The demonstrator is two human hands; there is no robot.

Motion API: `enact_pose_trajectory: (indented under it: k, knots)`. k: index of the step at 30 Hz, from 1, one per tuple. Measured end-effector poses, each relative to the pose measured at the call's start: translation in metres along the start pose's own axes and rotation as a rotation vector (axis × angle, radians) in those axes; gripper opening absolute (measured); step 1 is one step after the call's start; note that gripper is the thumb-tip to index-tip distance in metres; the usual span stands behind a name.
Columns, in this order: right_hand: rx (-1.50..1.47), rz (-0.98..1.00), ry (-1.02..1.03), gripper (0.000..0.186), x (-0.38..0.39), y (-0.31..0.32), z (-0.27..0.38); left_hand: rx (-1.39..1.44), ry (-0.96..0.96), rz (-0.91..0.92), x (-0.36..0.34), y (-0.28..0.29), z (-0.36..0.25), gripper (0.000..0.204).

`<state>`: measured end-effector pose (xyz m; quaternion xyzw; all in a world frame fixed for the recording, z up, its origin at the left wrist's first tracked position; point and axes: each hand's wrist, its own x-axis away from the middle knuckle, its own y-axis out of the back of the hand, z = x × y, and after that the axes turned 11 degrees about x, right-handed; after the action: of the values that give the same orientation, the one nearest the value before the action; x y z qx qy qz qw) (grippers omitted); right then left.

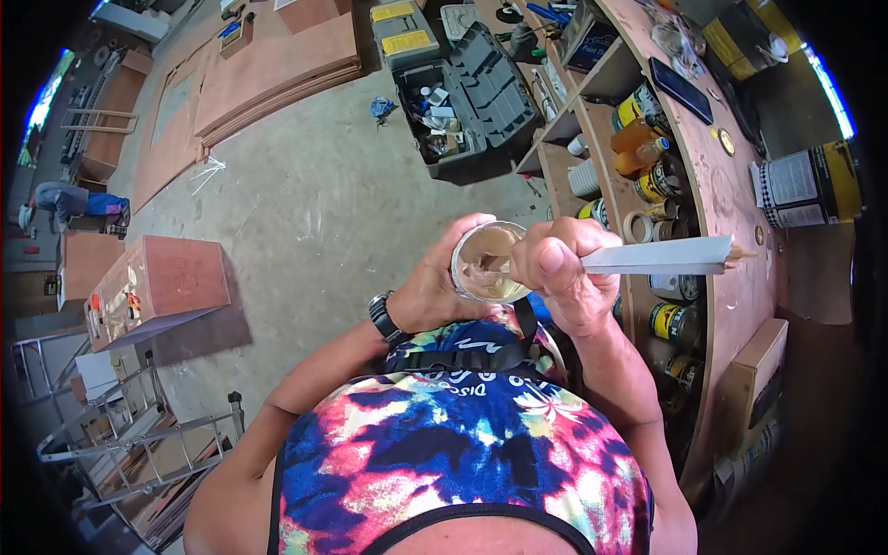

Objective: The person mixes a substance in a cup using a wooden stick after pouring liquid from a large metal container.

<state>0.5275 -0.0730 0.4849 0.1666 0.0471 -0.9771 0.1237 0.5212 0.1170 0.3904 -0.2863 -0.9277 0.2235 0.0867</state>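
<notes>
My left hand (431, 277) is closed around a clear cup (486, 277) in front of my body, with a pale, murky substance inside. My right hand (564, 273) grips a long white stick (657, 254) with a ragged pale wooden tip at its outer end, which points to the right. The inner end is hidden by my fingers at the cup's mouth, so I cannot tell whether it dips inside. A black watch (384, 314) is on my left wrist.
Shelves (694, 176) of cans and bottles stand at my right. An open toolbox (444, 120), stacked panels (277, 74) and a plywood box (176, 287) sit around the concrete floor (287, 213). A ladder (185, 430) lies lower left; another person (69, 203) bends at far left.
</notes>
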Motion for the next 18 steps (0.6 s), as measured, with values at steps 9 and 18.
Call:
enact_pose_trajectory:
  k: [9,18]
  knots:
    - [-0.113,-0.059,0.116,0.040,-0.005,-0.007,0.007,-0.031,0.004,0.065,-0.005,-0.005,-0.003,0.108]
    - [-0.265,0.068,-0.046,0.037,-0.002,-0.005,-0.008,0.001,0.052,0.081,-0.003,-0.001,0.000,0.107]
